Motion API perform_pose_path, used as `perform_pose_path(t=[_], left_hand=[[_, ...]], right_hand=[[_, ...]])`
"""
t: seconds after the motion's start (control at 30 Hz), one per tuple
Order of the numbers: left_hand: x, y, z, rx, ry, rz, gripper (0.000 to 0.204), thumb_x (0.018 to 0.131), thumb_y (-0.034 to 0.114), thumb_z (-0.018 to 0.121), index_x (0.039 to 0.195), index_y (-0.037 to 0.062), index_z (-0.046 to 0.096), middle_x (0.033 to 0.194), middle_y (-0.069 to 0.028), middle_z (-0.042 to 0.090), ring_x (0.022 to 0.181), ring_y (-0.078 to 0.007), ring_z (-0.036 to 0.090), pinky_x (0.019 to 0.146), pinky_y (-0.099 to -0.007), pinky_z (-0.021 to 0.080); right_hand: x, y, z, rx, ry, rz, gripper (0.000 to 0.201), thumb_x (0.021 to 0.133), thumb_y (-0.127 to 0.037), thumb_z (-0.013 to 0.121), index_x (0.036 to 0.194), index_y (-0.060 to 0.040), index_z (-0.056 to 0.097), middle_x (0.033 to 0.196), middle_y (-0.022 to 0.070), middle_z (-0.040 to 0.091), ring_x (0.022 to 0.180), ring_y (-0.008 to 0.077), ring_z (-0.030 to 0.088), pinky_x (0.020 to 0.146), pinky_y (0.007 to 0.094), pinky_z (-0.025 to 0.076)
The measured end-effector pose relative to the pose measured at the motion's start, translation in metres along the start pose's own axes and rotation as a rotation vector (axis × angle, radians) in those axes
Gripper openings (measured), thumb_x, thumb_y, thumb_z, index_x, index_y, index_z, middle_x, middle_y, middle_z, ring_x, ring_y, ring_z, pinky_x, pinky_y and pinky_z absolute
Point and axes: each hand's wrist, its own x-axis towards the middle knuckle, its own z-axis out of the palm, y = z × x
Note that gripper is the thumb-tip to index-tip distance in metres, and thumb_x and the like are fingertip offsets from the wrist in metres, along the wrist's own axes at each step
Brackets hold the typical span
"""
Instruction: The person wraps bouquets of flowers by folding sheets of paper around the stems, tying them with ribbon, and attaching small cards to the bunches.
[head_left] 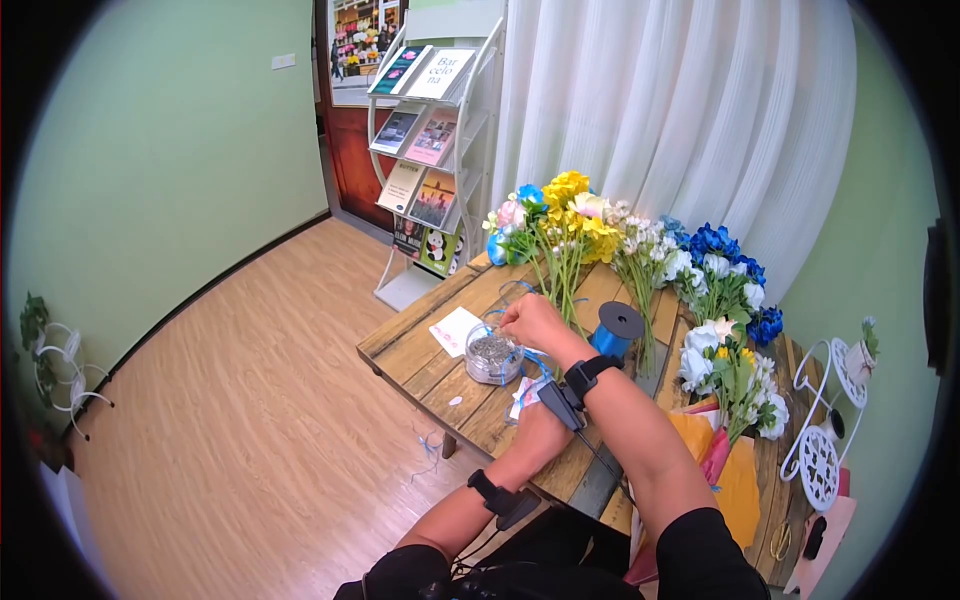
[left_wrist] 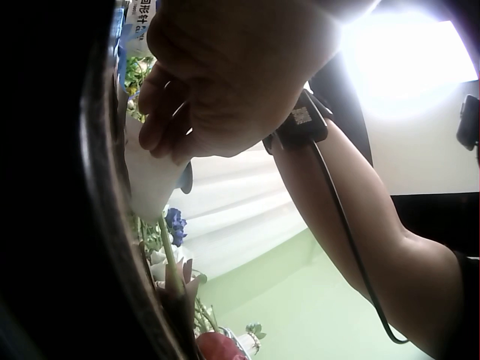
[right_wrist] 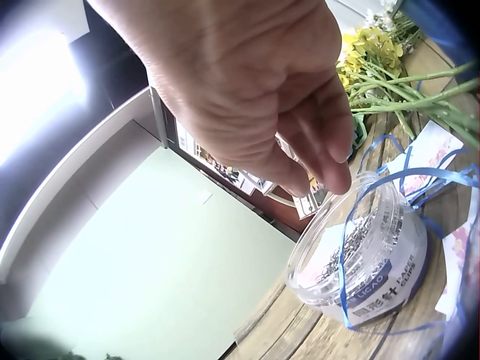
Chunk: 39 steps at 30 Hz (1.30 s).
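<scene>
A clear round jar [head_left: 493,359] of small metal clips stands on the table, blue ribbon looped across it. My right hand [head_left: 535,326] is just above its rim; in the right wrist view the bent fingers [right_wrist: 337,176] hang over the jar [right_wrist: 364,259], with nothing visible between them. Low at the table's near edge, my left hand [head_left: 543,437] holds a small white and pink card [head_left: 526,396], with blue ribbon beside it. The left wrist view shows the left hand [left_wrist: 225,75] with curled fingers against white paper [left_wrist: 150,176]; its exact grip is partly hidden.
A white card [head_left: 457,331] lies left of the jar. A blue ribbon spool [head_left: 617,327] stands beside the right wrist. Flower bunches [head_left: 575,225] fill the back; wrapped flowers, orange paper [head_left: 738,490] and scissors [head_left: 780,539] lie right. A magazine rack [head_left: 430,150] stands behind.
</scene>
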Motion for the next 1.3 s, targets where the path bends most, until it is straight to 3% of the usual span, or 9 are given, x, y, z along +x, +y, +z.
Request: perform_pose_path(t=[0.23,0.43,0.5,0.67,0.77,0.87,1.03,1.17,1.3], left_hand=[[0.007,-0.007,0.006,0.086,0.097,-0.010,0.017,0.068,0.012,0.063,0.083,0.0037,0.060,0.076,-0.0181,0.062,0.072,-0.0381,0.060,0.060,-0.0443,0.047],[0.010,-0.004,-0.004,0.010,0.183,-0.015,0.012,0.066,0.009,0.064,0.076,0.0043,0.061,0.067,-0.0176,0.061,0.065,-0.0370,0.060,0.057,-0.0422,0.047],[0.014,0.002,-0.012,-0.064,0.228,0.109,0.010,0.070,0.008,0.062,0.079,0.0055,0.064,0.066,-0.0170,0.061,0.063,-0.0348,0.061,0.057,-0.0413,0.048],[0.022,0.015,-0.022,-0.239,0.346,0.070,0.007,0.078,0.006,0.060,0.084,0.0033,0.063,0.068,-0.0179,0.061,0.062,-0.0308,0.062,0.054,-0.0351,0.049],[0.020,0.026,-0.031,-0.343,0.280,0.081,0.009,0.082,0.008,0.061,0.085,0.0000,0.062,0.074,-0.0087,0.066,0.069,-0.0130,0.064,0.063,-0.0261,0.050],[0.018,0.043,-0.038,-0.406,0.289,0.207,0.010,0.081,0.008,0.062,0.086,-0.0002,0.063,0.075,-0.0076,0.066,0.070,-0.0127,0.064,0.064,-0.0253,0.049],[0.017,0.060,-0.028,-0.618,0.241,0.255,0.011,0.077,0.009,0.067,0.084,0.0008,0.064,0.072,-0.0068,0.066,0.066,-0.0111,0.063,0.061,-0.0237,0.047],[0.020,0.084,-0.011,-1.003,-0.026,0.197,0.012,0.079,0.002,0.066,0.088,0.0014,0.059,0.083,-0.0033,0.063,0.076,-0.0080,0.057,0.067,-0.0203,0.045],[0.024,0.107,0.021,-1.202,-0.219,0.083,0.013,0.078,0.001,0.066,0.087,0.0028,0.057,0.082,-0.0018,0.061,0.073,-0.0055,0.056,0.064,-0.0187,0.044]], right_hand=[[0.012,0.010,0.004,0.143,0.045,-0.053,0.006,0.066,-0.009,0.067,0.068,-0.0040,0.067,0.069,0.0143,0.064,0.064,0.0247,0.064,0.062,0.0346,0.050],[0.001,-0.007,-0.015,0.421,0.057,-0.050,0.014,0.072,-0.008,0.067,0.072,0.0019,0.057,0.061,0.0087,0.060,0.055,0.0138,0.061,0.048,0.0278,0.048],[-0.004,-0.010,-0.025,0.595,0.045,-0.030,0.013,0.075,-0.007,0.066,0.076,0.0010,0.056,0.064,0.0068,0.060,0.055,0.0119,0.061,0.045,0.0240,0.047],[-0.022,-0.018,-0.057,0.704,0.123,-0.065,0.010,0.077,-0.005,0.062,0.076,0.0008,0.054,0.067,0.0081,0.060,0.057,0.0134,0.062,0.047,0.0254,0.050],[-0.044,-0.018,-0.086,0.780,0.168,-0.105,0.009,0.077,-0.003,0.060,0.075,0.0017,0.053,0.070,0.0098,0.062,0.058,0.0133,0.062,0.047,0.0249,0.050],[-0.076,-0.014,-0.120,0.743,0.233,-0.144,0.008,0.079,-0.004,0.058,0.078,-0.0004,0.052,0.076,0.0127,0.064,0.057,0.0128,0.061,0.050,0.0227,0.049],[-0.139,0.013,-0.168,0.747,0.357,-0.094,0.010,0.082,-0.008,0.059,0.086,-0.0007,0.054,0.077,0.0116,0.064,0.056,0.0119,0.059,0.051,0.0225,0.049],[-0.202,0.053,-0.196,0.766,0.496,-0.068,0.014,0.082,-0.009,0.062,0.088,0.0004,0.054,0.075,0.0123,0.064,0.055,0.0133,0.059,0.049,0.0226,0.049],[-0.265,0.088,-0.210,0.795,0.616,0.001,0.013,0.083,-0.009,0.061,0.089,0.0000,0.056,0.077,0.0126,0.064,0.056,0.0127,0.060,0.049,0.0221,0.049]])
